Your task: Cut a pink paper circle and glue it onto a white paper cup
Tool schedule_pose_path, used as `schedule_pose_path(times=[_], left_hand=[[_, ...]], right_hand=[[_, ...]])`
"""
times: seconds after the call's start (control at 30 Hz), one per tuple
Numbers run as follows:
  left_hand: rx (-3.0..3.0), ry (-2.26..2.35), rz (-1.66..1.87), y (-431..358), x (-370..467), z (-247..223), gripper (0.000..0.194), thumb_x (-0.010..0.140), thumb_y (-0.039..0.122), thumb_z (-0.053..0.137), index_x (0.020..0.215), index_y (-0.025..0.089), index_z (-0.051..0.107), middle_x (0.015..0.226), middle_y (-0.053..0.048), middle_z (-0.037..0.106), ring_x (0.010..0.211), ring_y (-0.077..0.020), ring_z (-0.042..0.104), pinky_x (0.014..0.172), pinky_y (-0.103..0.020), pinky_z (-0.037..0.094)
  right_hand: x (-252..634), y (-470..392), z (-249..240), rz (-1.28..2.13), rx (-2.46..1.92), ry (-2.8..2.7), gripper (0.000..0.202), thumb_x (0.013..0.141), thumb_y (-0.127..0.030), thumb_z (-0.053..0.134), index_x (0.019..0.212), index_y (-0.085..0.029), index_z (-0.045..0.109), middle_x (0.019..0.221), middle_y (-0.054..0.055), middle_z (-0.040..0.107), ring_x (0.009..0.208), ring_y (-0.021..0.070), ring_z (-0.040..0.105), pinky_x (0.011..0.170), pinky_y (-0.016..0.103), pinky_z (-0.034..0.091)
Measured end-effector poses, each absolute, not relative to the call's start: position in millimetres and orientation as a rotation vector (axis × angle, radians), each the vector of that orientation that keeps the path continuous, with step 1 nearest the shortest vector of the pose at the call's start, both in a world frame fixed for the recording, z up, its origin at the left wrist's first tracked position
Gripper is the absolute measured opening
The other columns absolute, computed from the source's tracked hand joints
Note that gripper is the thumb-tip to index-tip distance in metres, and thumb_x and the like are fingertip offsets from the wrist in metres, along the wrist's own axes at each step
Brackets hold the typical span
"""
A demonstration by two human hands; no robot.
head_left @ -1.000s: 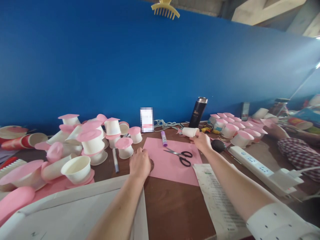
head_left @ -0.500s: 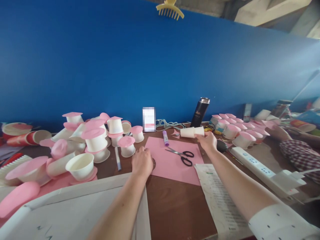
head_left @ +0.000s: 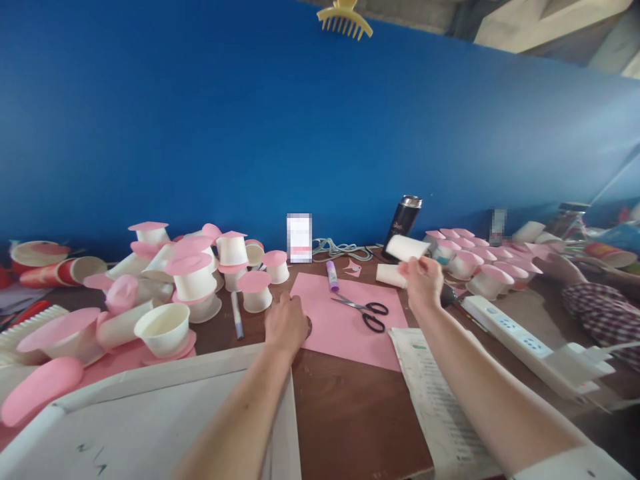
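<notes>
- Cup point(head_left: 407, 248): plain white.
- Paper sheet point(head_left: 320, 327): even pink.
- Scissors point(head_left: 366, 309): black handles, grey blades.
- Glue stick point(head_left: 332, 275): purple, pale label.
- Marker point(head_left: 237, 315): white, blue-grey at one end.
- Bottle point(head_left: 403, 221): black, silver top.
- Wall point(head_left: 200, 120): deep blue.
- Surface point(head_left: 350, 413): dark reddish brown.
- Co-worker's sleeve point(head_left: 600, 307): dark-and-white check.
- Hair clip point(head_left: 345, 16): pale yellow.

Paper leads here: the upper white cup point(head_left: 406, 247) shows a smooth, matt paper wall, and the white bowl point(head_left: 166, 337) has that same papery look. Flat, matt pink paper now, the sheet point(head_left: 320, 328)! Scissors point(head_left: 364, 309) next, grey metal blades running into black plastic loops. Smooth purple plastic on the glue stick point(head_left: 332, 276). The flask point(head_left: 403, 221) wears a dark, satiny coat under a bright, polished metal rim. Over at the power strip point(head_left: 510, 325), hard white plastic; near it, a sleeve point(head_left: 597, 307) of checked cloth. Underneath, a brown wood-look tabletop point(head_left: 360, 420), smooth, faintly shining.
</notes>
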State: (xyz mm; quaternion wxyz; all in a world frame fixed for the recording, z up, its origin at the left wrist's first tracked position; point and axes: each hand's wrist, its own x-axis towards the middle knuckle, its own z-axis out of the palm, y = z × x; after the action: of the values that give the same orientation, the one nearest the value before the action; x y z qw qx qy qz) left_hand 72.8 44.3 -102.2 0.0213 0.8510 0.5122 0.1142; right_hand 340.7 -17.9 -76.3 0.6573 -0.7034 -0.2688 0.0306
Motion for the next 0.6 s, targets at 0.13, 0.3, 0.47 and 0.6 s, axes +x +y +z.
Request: schedule_pose_path(times=[0.13,0.3,0.47,0.6], left_hand=[[2.569,1.537,0.506,45,73,-104,0.028,0.088,0.021,0.036,0.095,0.014,0.062,0.097,-0.013,0.063,0.093,-0.0254,0.062,0.074,-0.033,0.045],[2.316,1.523,0.778,51,71,-111,0.036,0.09,0.017,0.034,0.122,0.016,0.051,0.109,-0.012,0.064,0.102,-0.0227,0.061,0.079,-0.031,0.046],[2.38,1.209,1.053,50,75,-120,0.049,0.088,0.022,0.047,0.135,0.014,0.035,0.12,-0.014,0.057,0.107,-0.023,0.057,0.088,-0.035,0.048],[2.333,0.974,1.215,48,81,-125,0.067,0.086,0.04,0.055,0.142,0.018,0.026,0.131,-0.018,0.047,0.1,-0.0232,0.06,0.083,-0.037,0.052]], right_hand=[[281,-10,-77,0.413,-1.478,-0.859,0.026,0.078,-0.04,0.06,0.091,-0.018,0.06,0.057,-0.001,0.062,0.048,0.0127,0.059,0.048,0.024,0.051],[239,4,-89,0.851,-1.284,-0.69,0.018,0.079,-0.036,0.061,0.085,-0.019,0.06,0.054,-0.002,0.059,0.047,0.0108,0.056,0.046,0.021,0.048],[237,7,-108,0.931,-1.226,-0.617,0.019,0.075,-0.036,0.063,0.074,-0.019,0.055,0.051,-0.003,0.055,0.044,0.011,0.052,0.043,0.021,0.044],[236,0,-113,0.978,-1.183,-0.688,0.025,0.073,-0.041,0.066,0.074,-0.018,0.055,0.051,-0.003,0.055,0.046,0.0112,0.051,0.044,0.021,0.042]])
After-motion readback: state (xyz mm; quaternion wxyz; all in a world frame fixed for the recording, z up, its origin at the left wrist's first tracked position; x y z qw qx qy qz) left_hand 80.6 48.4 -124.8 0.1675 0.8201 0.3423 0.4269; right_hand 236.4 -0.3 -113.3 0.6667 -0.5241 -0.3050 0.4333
